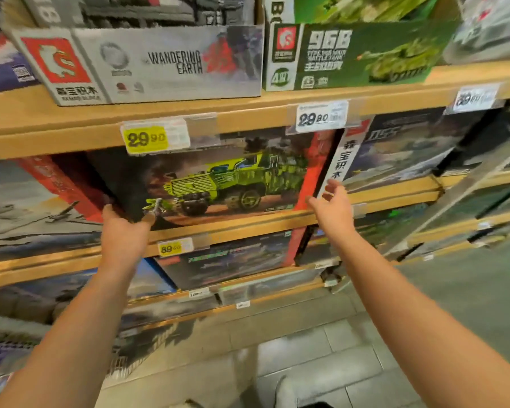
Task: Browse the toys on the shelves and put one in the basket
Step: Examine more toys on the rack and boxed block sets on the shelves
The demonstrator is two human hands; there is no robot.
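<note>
**Both hands at the truck box**

I have my left hand (pixel 124 228) clamped on the lower left corner of the green truck box (pixel 218 181), thumb on the front face and the other fingers hidden behind the edge. My right hand (pixel 333 201) hangs just off the box's right edge, fingers spread wide and holding nothing; I cannot tell whether they touch the cardboard.

The box stands upright on the middle shelf (pixel 248 222), face out, wedged between a red-spined box on its left and a white-spined box (pixel 339 160) on its right. It is large and flat, dark, with a lime-green armoured truck on a dusty road and a red band down the right side. A yellow price tag (pixel 146 138) hangs from the shelf edge above it.

To do this well, I would close the right hand on the red side, then draw the box straight out with both hands level, so neighbours stay put. No basket is in view.
</note>
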